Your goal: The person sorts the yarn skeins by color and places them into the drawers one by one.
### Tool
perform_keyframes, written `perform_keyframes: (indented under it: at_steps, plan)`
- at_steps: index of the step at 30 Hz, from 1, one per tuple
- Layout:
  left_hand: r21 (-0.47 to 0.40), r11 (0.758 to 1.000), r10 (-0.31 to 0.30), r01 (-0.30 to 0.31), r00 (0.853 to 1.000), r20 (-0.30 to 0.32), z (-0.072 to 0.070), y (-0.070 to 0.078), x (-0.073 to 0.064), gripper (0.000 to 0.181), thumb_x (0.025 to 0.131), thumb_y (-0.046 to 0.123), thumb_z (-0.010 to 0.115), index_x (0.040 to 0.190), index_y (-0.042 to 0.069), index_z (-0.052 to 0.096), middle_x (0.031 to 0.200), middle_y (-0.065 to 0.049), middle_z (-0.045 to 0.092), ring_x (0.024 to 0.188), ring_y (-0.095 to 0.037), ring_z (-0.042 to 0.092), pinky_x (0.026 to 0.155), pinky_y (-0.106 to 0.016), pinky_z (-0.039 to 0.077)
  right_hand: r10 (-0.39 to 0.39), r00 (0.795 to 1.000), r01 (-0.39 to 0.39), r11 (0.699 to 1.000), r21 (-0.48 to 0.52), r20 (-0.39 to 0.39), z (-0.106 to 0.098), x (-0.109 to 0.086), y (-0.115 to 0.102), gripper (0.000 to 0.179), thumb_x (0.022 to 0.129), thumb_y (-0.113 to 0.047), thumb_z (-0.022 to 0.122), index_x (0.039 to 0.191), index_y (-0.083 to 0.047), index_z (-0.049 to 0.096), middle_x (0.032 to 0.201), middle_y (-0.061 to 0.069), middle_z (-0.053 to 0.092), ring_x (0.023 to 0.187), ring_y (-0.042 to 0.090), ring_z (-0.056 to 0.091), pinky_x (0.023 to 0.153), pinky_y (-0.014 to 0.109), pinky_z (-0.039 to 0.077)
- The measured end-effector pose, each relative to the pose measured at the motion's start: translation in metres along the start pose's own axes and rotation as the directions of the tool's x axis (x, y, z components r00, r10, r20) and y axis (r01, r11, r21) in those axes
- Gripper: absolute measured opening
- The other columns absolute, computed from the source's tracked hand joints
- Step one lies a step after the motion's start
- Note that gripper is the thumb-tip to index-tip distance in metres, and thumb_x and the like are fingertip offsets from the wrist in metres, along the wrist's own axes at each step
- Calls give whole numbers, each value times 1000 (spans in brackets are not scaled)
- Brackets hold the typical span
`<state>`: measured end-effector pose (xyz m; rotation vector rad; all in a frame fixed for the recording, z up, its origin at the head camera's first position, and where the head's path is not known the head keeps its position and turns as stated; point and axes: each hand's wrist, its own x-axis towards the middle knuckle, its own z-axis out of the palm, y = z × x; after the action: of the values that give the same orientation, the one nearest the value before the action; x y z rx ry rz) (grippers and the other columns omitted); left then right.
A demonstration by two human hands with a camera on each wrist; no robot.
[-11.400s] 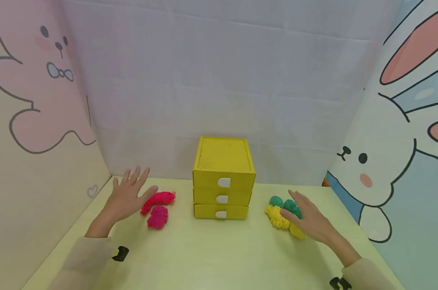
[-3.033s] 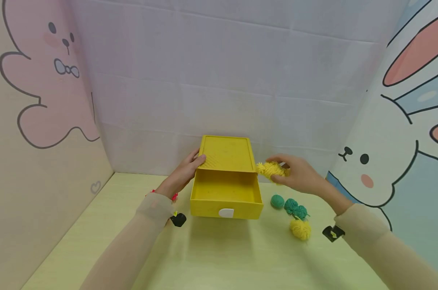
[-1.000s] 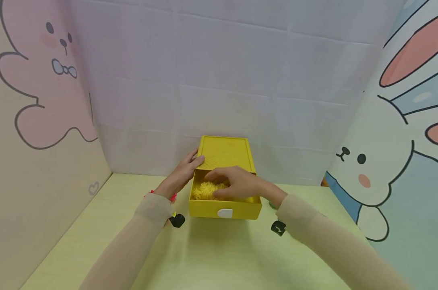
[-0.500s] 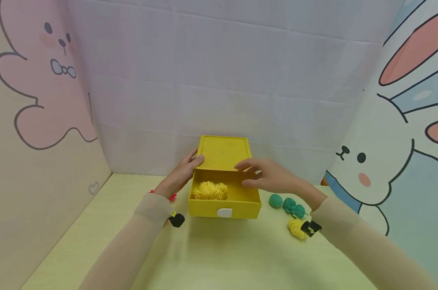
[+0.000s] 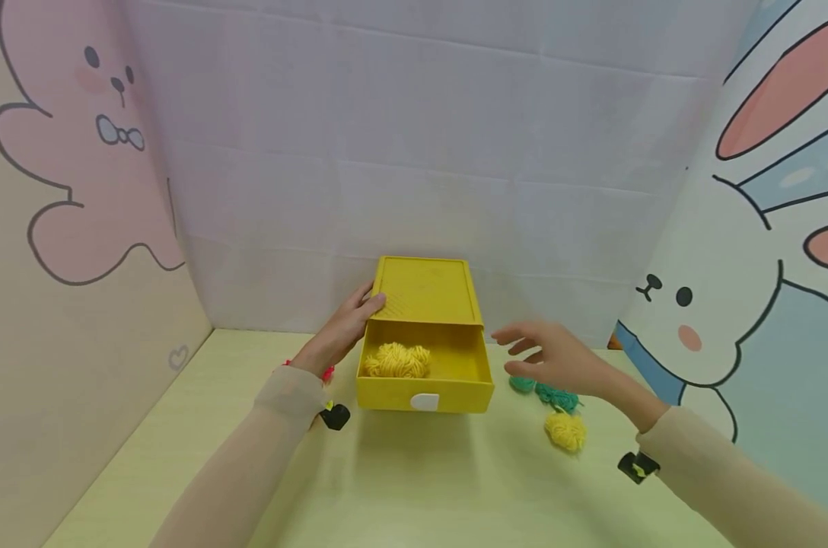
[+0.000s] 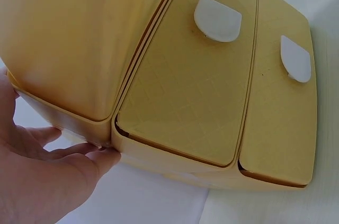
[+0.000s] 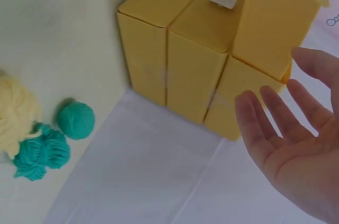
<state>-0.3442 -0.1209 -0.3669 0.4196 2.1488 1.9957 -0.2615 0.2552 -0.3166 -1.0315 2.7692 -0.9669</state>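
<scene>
The yellow three-drawer cabinet [image 5: 424, 289] stands at the back middle of the table, its top drawer [image 5: 455, 392] pulled out. A skein of yellow yarn [image 5: 398, 361] lies in the left part of that drawer. My left hand [image 5: 342, 327] grips the cabinet's upper left edge, thumb on top and fingers against the side, as the left wrist view [image 6: 47, 171] also shows. To the right of the drawer, my right hand [image 5: 558, 358] hovers with parted, slightly bent fingers and nothing in them. Beneath it lie balls of green yarn [image 5: 556, 397] and one of yellow yarn [image 5: 566, 431].
Red yarn [image 5: 328, 374] shows in part behind my left wrist. Two closed drawers [image 6: 183, 75] sit below the pulled-out one. A white cloth wall [image 5: 421, 152] rises close behind the cabinet, with printed panels at both sides of the table [image 5: 414, 487].
My right hand carried the yellow skein into the top drawer, let go, and moved back out to the right. The drawer was pulled out earlier. My left hand stays on the cabinet.
</scene>
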Motion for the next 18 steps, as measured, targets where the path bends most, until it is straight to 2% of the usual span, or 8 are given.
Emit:
perform_keyframes:
  at_steps: [5,10,18]
  plan:
    - [5,1000,-11,11,1000,-8,-2,-1,0,76,113,48,49,173,25,8,175,-11,21,161,-32,23,130,-55,20,53,999,-53,999,2,2,8,-23,17,44,102,-18,75,142,-5,63,138,18,66,116,37,69,90,39,63]
    - [-5,1000,-2,2,1000,-2,-2,-2,1,73,113,45,48,173,25,11,174,-11,25,160,-32,27,130,-56,21,116,993,-116,993,-35,13,16,-41,38,46,99,-18,77,141,-5,63,135,18,68,111,33,71,86,35,64]
    - [-21,1000,12,-12,1000,-5,-1,-3,2,71,113,43,49,172,24,14,170,-12,32,155,-33,36,129,-56,25,121,993,-117,978,-173,14,24,-70,73,50,94,-16,83,136,2,64,129,20,70,102,37,70,79,40,62]
